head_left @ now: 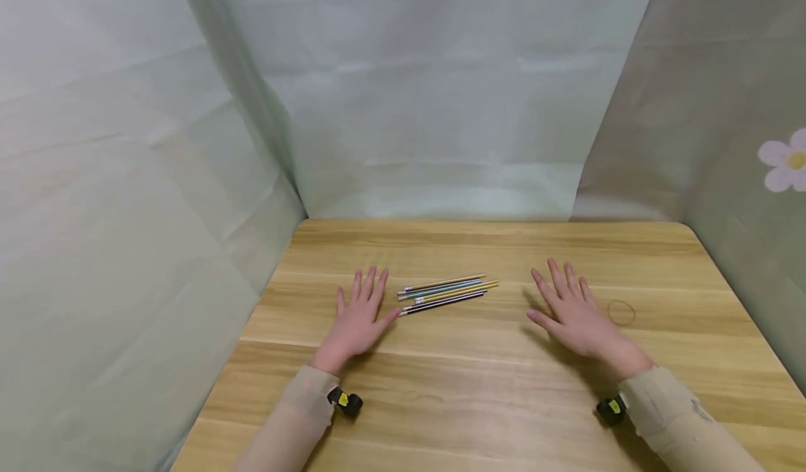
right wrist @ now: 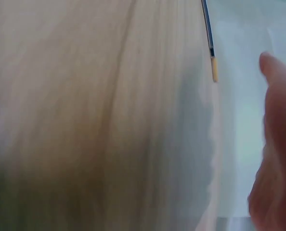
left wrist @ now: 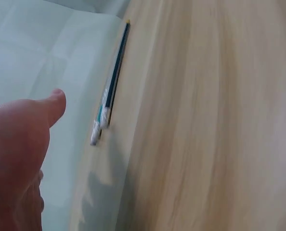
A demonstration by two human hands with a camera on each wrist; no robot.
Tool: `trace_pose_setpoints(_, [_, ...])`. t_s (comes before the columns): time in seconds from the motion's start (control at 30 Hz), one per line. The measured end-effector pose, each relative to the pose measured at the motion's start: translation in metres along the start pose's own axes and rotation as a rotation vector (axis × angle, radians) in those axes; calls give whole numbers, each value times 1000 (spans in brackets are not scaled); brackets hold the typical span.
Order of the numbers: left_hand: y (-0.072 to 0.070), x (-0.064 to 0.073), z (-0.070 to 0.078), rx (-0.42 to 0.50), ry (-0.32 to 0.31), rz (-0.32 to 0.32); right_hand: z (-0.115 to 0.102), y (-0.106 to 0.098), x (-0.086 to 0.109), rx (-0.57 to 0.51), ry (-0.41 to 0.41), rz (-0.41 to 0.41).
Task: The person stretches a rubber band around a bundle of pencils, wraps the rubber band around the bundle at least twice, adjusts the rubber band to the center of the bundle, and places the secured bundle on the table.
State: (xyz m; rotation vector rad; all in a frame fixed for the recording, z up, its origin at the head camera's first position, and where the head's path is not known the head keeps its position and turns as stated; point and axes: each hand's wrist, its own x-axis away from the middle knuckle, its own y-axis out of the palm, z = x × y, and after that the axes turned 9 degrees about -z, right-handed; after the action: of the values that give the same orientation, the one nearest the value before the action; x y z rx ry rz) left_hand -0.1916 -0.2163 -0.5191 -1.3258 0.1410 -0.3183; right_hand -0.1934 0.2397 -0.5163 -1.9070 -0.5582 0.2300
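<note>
Several pencils (head_left: 447, 294), some yellow, some dark and some teal, lie side by side in a loose row on the wooden table. Their eraser ends face left, toward my left hand (head_left: 357, 320), which is spread with straight fingers and has its thumb tip close to those ends. In the left wrist view, the thumb (left wrist: 54, 107) appears apart from the pencils (left wrist: 111, 82). My right hand (head_left: 579, 318) hovers palm down with fingers spread, holding nothing. Just right of it lies a thin rubber band (head_left: 621, 312). The right wrist view shows one pencil's end (right wrist: 214, 67) away from that hand.
The wood-grain table (head_left: 453, 402) meets a pale fabric curtain (head_left: 428, 108) along its back edge. More fabric hangs on both sides, with a flower (head_left: 787, 159) on the right. Each wrist wears a small black camera, such as the left one (head_left: 346, 402).
</note>
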Motion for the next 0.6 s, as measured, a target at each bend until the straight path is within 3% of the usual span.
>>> trace_pose_setpoints(0.13, [0, 1, 12, 73, 8, -16, -5, 6, -17, -1, -88, -6])
trace_pose_setpoints(0.27, [4, -1, 22, 99, 6, -54, -13, 13, -37, 28, -116, -33])
trace_pose_setpoints(0.6, [13, -5, 23, 98, -125, -159, -14, 25, -77, 0, -31, -137])
